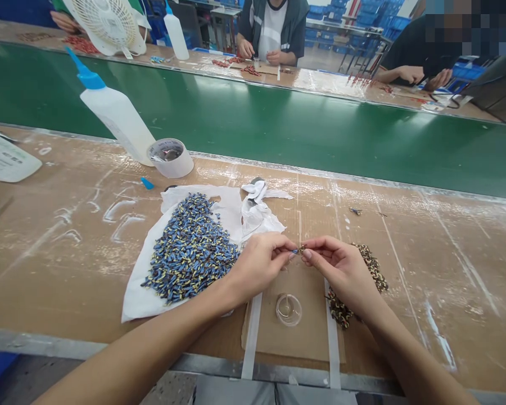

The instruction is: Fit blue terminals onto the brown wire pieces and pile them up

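Observation:
My left hand (259, 260) pinches a small blue piece (294, 251) between thumb and fingertips. Facing it, my right hand (341, 267) pinches a small dark-and-tan piece (302, 249); the two pieces meet or nearly meet, and I cannot tell if they are joined. Left of my hands, a heap of small blue, yellow and dark pieces (189, 253) lies on a white plastic bag (137, 301). Partly hidden by my right hand is a pile of black-and-tan pieces (373, 269). Below both hands, a small clear cup (289, 310) with a little liquid stands on a cardboard sheet (303, 346) taped down.
A white squeeze bottle (118, 121) with a blue nozzle and a tape roll (171, 158) stand at the back left. A blue cap (147, 183) lies nearby. Beyond the green conveyor belt (236, 124), several people work near a fan (109, 25).

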`<control>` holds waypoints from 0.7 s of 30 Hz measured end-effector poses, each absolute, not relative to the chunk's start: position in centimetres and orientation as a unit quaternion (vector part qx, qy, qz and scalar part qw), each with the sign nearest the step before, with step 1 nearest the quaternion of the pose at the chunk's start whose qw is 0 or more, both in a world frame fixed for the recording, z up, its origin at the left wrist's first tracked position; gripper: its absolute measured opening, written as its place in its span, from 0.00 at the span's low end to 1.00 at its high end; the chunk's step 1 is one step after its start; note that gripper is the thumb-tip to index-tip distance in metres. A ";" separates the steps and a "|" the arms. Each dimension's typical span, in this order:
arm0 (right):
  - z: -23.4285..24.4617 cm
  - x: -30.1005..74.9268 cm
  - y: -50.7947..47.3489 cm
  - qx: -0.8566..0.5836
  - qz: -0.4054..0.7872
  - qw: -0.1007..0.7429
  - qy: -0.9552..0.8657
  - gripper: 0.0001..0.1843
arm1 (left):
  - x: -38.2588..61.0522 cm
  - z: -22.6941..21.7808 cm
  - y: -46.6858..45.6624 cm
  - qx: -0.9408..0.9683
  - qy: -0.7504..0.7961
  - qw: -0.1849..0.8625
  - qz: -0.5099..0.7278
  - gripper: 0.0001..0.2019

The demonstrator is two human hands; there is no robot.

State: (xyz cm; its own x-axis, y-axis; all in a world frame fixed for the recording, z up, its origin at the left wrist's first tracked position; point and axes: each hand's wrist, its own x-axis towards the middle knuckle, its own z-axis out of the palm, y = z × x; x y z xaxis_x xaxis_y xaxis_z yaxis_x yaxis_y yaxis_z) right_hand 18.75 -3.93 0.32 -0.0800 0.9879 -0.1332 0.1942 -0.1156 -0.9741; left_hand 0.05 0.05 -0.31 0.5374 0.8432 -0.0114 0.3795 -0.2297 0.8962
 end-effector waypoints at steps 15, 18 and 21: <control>0.0 18.7 -4.2 -0.531 0.493 0.390 -0.568 0.08 | -0.1 0.0 0.2 0.828 0.373 0.309 0.282 0.08; 0.1 18.7 -4.2 -0.525 0.491 0.388 -0.577 0.08 | 0.0 0.0 0.0 0.848 0.371 0.265 0.269 0.08; 0.0 18.7 -4.3 -0.523 0.488 0.376 -0.589 0.08 | 0.0 -0.1 -0.2 0.858 0.365 0.256 0.255 0.08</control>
State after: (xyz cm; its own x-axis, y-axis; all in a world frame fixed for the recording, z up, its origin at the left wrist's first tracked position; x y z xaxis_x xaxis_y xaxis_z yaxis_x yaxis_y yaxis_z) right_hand 18.72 -4.30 0.01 -0.1707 0.9830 -0.0671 0.2495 -0.0228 -0.9681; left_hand 0.04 -0.15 -0.09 0.6025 0.7575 0.2515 0.4962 -0.6023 0.6253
